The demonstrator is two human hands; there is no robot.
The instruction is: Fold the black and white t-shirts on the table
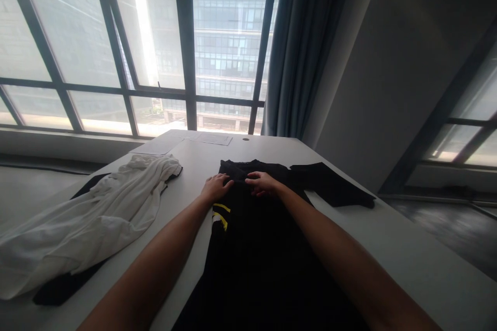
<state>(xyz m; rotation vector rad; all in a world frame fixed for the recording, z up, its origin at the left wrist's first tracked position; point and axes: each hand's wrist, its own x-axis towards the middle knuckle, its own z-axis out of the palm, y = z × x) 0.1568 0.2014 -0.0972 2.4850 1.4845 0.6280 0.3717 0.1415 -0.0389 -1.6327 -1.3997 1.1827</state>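
Observation:
A black long-sleeved top (264,248) lies spread on the white table, its neck end at the far side. One sleeve (334,186) stretches out to the right. Yellow and white print (221,217) shows along the left edge. My left hand (218,187) rests on the fabric at the upper left edge, fingers extended. Close by, my right hand (262,183) touches the upper middle of the top, its fingers slightly bent and apart. Some fingertips are hard to make out against the dark cloth.
On the left, a crumpled white garment with black parts (104,222) lies across the table (388,248). Paper sheets (212,138) lie at the far end, near a round hole (246,139). Beyond stand windows and a grey-blue curtain (295,51).

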